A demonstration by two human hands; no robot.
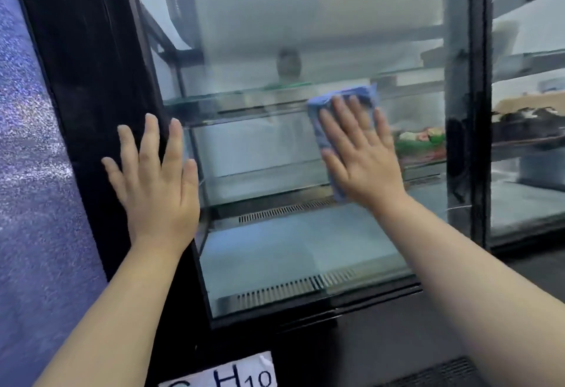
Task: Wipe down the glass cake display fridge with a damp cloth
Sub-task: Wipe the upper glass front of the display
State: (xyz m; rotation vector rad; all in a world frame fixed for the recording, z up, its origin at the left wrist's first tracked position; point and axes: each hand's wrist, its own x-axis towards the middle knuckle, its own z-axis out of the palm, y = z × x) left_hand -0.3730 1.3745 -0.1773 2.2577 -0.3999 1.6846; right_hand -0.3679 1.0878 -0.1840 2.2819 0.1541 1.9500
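Right hand point(360, 154) flat, fingers straight, pressing blue cloth point(321, 129) onto fridge glass point(275, 148) mid-pane; left hand point(156, 178) flat, fingers spread, holding nothing, on the black frame point(101, 80).

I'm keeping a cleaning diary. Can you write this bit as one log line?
wiping glass front | right hand pressing blue cloth flat | left hand open at black frame

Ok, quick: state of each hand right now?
Left hand: open, fingers straight, at the fridge's black frame, holding nothing.
Right hand: open, flat, pressing the blue cloth on the glass.
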